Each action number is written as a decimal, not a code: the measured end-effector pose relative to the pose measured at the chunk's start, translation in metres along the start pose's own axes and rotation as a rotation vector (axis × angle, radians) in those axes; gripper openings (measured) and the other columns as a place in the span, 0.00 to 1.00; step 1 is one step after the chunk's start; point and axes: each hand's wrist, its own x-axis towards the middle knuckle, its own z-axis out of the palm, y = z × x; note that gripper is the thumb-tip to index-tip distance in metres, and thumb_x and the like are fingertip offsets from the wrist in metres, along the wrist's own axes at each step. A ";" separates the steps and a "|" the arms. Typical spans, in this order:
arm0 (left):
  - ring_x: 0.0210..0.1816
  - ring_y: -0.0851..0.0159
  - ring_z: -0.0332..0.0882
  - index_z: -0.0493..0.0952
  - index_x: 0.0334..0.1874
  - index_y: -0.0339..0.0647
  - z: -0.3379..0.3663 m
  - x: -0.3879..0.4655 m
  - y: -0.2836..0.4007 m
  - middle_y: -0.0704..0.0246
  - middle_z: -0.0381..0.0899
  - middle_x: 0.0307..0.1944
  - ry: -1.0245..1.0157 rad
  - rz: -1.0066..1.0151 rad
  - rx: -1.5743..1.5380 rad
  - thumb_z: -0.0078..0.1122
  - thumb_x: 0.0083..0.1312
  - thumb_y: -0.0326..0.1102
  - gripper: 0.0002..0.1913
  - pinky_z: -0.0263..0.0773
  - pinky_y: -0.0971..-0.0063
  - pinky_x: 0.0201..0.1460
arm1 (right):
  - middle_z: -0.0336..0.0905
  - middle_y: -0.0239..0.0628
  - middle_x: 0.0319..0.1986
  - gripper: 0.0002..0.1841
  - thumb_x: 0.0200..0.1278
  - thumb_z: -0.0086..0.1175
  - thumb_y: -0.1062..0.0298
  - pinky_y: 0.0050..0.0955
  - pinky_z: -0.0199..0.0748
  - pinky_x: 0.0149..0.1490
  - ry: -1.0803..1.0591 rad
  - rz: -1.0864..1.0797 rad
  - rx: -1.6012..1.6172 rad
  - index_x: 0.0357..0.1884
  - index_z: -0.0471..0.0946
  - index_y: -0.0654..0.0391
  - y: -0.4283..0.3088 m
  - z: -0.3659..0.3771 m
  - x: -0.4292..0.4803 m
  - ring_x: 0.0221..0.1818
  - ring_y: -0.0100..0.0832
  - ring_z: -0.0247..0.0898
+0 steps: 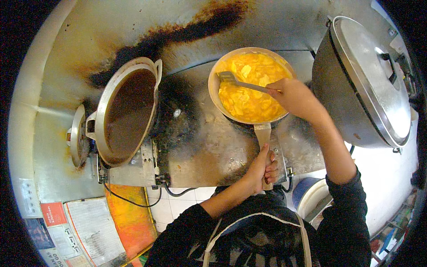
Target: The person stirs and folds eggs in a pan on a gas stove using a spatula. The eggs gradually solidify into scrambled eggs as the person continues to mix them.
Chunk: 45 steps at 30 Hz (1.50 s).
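A round frying pan [213,100] stands on the stove on the right side of the counter. Yellow-orange food in pieces, possibly egg in sauce [257,83], fills it. My left hand [262,170] is wrapped around the pan's handle [262,133], which points toward my body. My right hand [290,95] grips a grey slotted spatula [230,77] near the pan's right rim. The spatula's head rests in the food at the left inside wall. The burner under the pan is mostly hidden.
A large metal pot of dark brown liquid [130,106] stands at left, beside a lid [79,137] against the wall. On the right is a big lidded aluminium pot [350,86]. Gas hoses [176,193] hang along the counter's front edge; a blue tub [305,192] sits lower right.
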 end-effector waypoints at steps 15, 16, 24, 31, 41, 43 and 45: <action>0.10 0.75 0.45 0.63 0.33 0.52 0.004 0.000 -0.006 0.79 0.49 0.12 -0.029 0.036 -0.039 0.37 0.73 0.67 0.25 0.45 0.78 0.11 | 0.82 0.48 0.26 0.08 0.56 0.56 0.66 0.44 0.79 0.36 -0.287 -0.269 -0.551 0.27 0.83 0.58 -0.057 -0.050 -0.047 0.32 0.48 0.82; 0.10 0.75 0.45 0.63 0.32 0.52 0.005 0.000 -0.005 0.79 0.49 0.12 -0.014 0.026 -0.036 0.37 0.73 0.66 0.25 0.45 0.78 0.11 | 0.83 0.47 0.27 0.07 0.56 0.56 0.67 0.43 0.80 0.36 -0.224 -0.299 -0.538 0.28 0.83 0.57 -0.064 -0.036 -0.043 0.32 0.46 0.83; 0.11 0.75 0.45 0.64 0.31 0.52 -0.003 0.005 -0.006 0.80 0.50 0.12 -0.019 0.039 -0.020 0.39 0.73 0.67 0.25 0.45 0.77 0.12 | 0.84 0.48 0.33 0.09 0.57 0.53 0.69 0.44 0.81 0.41 -0.070 -0.195 -0.586 0.33 0.83 0.59 -0.055 -0.001 0.028 0.38 0.46 0.83; 0.11 0.75 0.45 0.66 0.31 0.52 -0.011 0.006 -0.007 0.80 0.50 0.12 -0.088 0.035 -0.058 0.42 0.71 0.67 0.25 0.44 0.76 0.13 | 0.84 0.47 0.29 0.14 0.61 0.51 0.61 0.44 0.76 0.38 -0.377 -0.242 -0.339 0.36 0.83 0.61 0.014 -0.061 0.062 0.31 0.45 0.80; 0.11 0.75 0.45 0.64 0.31 0.53 -0.003 -0.002 0.001 0.81 0.48 0.12 -0.053 0.007 0.022 0.41 0.71 0.68 0.26 0.43 0.76 0.14 | 0.76 0.43 0.22 0.15 0.71 0.48 0.61 0.38 0.69 0.36 -0.801 -0.258 -0.149 0.40 0.78 0.65 -0.021 -0.113 -0.001 0.26 0.31 0.69; 0.11 0.75 0.45 0.63 0.31 0.52 -0.001 -0.004 0.002 0.81 0.48 0.12 -0.034 -0.004 0.036 0.39 0.72 0.68 0.26 0.43 0.77 0.14 | 0.76 0.43 0.22 0.14 0.72 0.47 0.63 0.37 0.69 0.35 -0.846 -0.203 -0.089 0.39 0.77 0.65 -0.014 -0.087 0.003 0.25 0.30 0.68; 0.11 0.76 0.45 0.63 0.31 0.52 -0.001 -0.004 0.003 0.80 0.47 0.12 -0.016 -0.015 0.046 0.38 0.72 0.68 0.26 0.44 0.77 0.14 | 0.77 0.44 0.22 0.13 0.72 0.47 0.64 0.36 0.69 0.35 -0.881 -0.065 -0.066 0.40 0.77 0.65 -0.002 -0.064 0.013 0.26 0.31 0.70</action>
